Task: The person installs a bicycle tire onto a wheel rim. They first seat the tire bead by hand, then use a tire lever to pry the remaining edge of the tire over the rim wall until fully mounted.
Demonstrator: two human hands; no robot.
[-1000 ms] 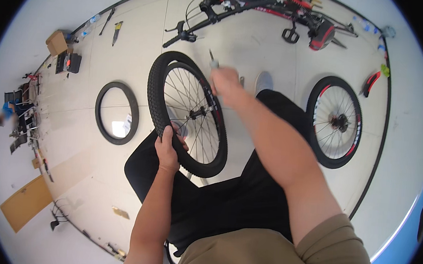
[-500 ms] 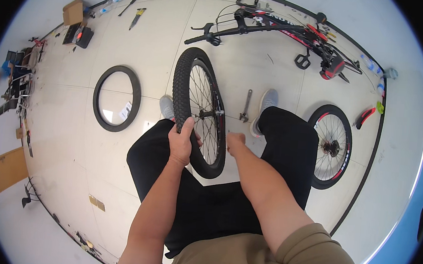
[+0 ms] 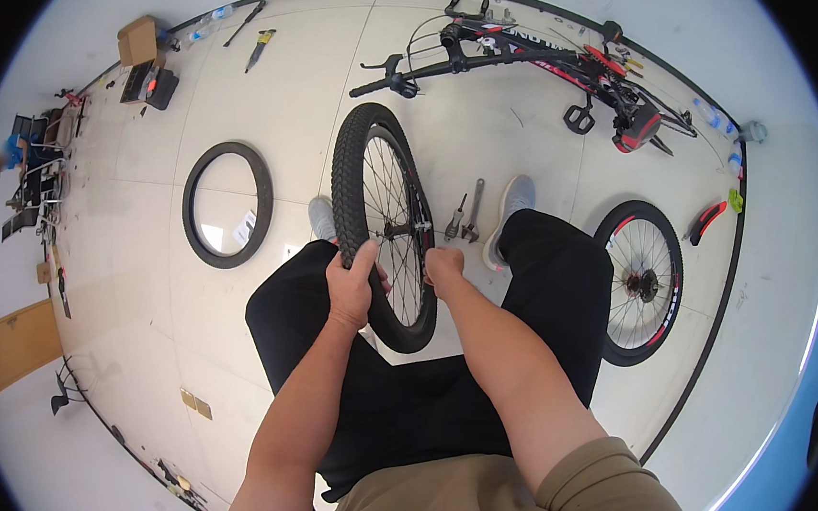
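A bicycle wheel with a knobby black tyre stands upright, slightly tilted, between my knees. My left hand is closed around the tyre at its near left side, thumb on the tread. On the opposite side my right hand has its fingers curled against the tyre and rim; its fingertips are partly hidden by the wheel. Just beyond that hand, a small tool with a grey handle and thin shaft, like a screwdriver, lies beside an adjustable wrench on the floor.
A loose tyre lies to the left and a second wheel to the right. A bicycle frame lies at the far side. My shoes flank the wheel. An open cardboard box stands far left, near a yellow-handled tool.
My right hand has moved slightly left, from beside the wheel onto its edge. The screwdriver-like tool now shows beside the wrench, where bare floor was. My left hand keeps its grip.
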